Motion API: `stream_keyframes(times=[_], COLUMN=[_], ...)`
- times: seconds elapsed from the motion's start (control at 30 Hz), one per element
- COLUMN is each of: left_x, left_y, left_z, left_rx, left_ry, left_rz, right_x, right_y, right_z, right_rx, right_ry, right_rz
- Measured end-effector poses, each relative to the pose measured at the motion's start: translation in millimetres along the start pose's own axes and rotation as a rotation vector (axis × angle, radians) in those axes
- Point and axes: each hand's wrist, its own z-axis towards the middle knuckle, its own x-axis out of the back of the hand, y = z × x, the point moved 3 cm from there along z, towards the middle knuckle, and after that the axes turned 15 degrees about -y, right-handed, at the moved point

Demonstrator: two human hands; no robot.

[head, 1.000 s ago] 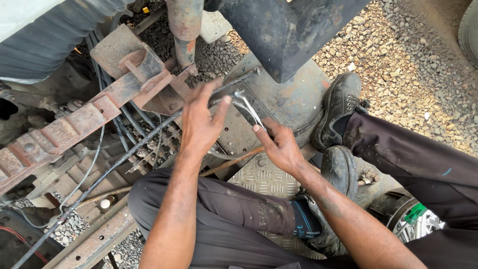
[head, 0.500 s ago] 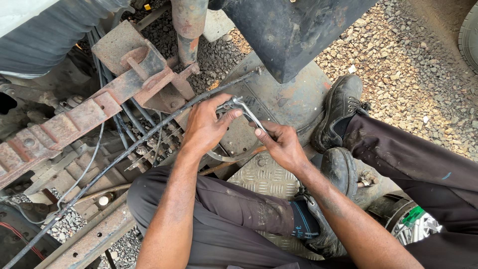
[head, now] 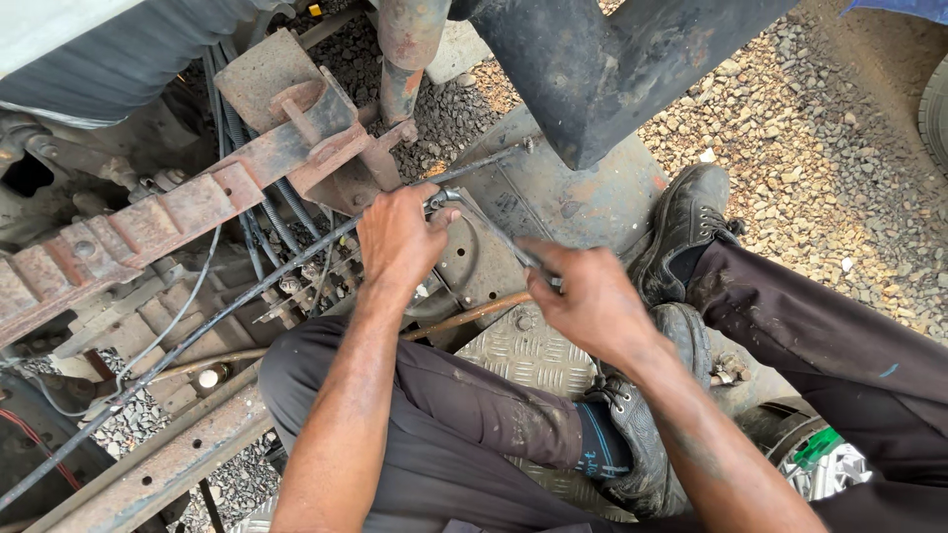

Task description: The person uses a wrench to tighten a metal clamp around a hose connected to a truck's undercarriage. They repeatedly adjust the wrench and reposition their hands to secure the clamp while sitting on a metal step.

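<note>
Left hand closed over the head end of a bent silver metal wrench, thumb hooked at the socket where it meets the dark greasy steel plate. Right hand wrapped shut on the wrench's handle end, just below and right of the left grip. Since a second ago the left hand went from spread fingers pressing flat to a curled hold at the wrench head, and the handle has swung lower toward the right hand, so the tool now looks seated and being turned. Rusty red-brown leaf spring bracket just up-left of left grip; thin black cable runs under the left wrist. Worn black leather boot just right of right grip; grey gravel beyond.
</note>
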Motion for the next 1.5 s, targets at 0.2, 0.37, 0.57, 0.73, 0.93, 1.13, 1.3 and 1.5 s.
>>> stream_keyframes(times=[0.2,0.37,0.57,0.73,0.93,1.13,1.3,1.5], left_x=[-11.0,-24.3,-41.5,-31.4,-18.7,-14.1,-7.1,-6.8], left_y=[33.1,55.2,79.2,75.7,62.5,49.7,41.9,38.9], left_z=[-13.8,-32.1,-50.4,-62.7,-60.4,-54.1,-53.0,-51.4], left_rx=[-0.292,-0.693,-0.984,-1.065,-1.025,-0.843,-0.767,-0.728], left_ry=[-0.13,-0.103,-0.06,0.018,0.203,0.241,0.34,0.413], left_rz=[-0.004,0.077,0.042,-0.074,-0.189,-0.336,-0.391,-0.382], right_x=[49.6,81.9,106.2,105.8,71.7,58.1,50.3,23.6], right_y=[-30.7,-30.4,17.6,76.1,104.9,93.5,68.5,32.4], right_z=[-21.0,-14.4,16.2,16.5,-6.3,-25.7,-64.0,-105.6], right_rx=[-0.002,0.246,0.08,-0.243,-0.403,-0.413,-0.534,-0.463], right_ry=[0.002,0.046,0.162,0.268,0.351,0.287,0.11,0.155], right_rz=[0.266,0.352,0.513,1.072,1.153,0.801,0.477,0.548])
